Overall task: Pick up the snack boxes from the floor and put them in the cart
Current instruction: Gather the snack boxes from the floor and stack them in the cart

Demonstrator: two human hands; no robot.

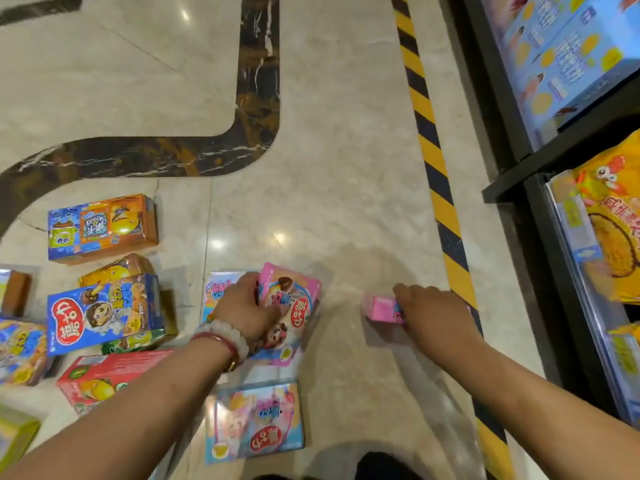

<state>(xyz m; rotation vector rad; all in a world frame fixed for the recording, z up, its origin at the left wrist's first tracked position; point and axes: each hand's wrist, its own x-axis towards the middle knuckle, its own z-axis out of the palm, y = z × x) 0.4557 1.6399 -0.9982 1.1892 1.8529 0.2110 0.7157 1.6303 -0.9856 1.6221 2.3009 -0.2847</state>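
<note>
Pink snack box (289, 299) sits pinched in the left hand (247, 311), tilted off the floor for lifting; more boxes lie beside its wrist. Right hand (434, 315) grips a small pink box (381, 308). No cart shows.

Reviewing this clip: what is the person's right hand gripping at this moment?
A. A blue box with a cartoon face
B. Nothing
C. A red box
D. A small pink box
D: the right hand has its fingers curled over a small pink box on the floor, near the yellow-and-black striped line.
</note>
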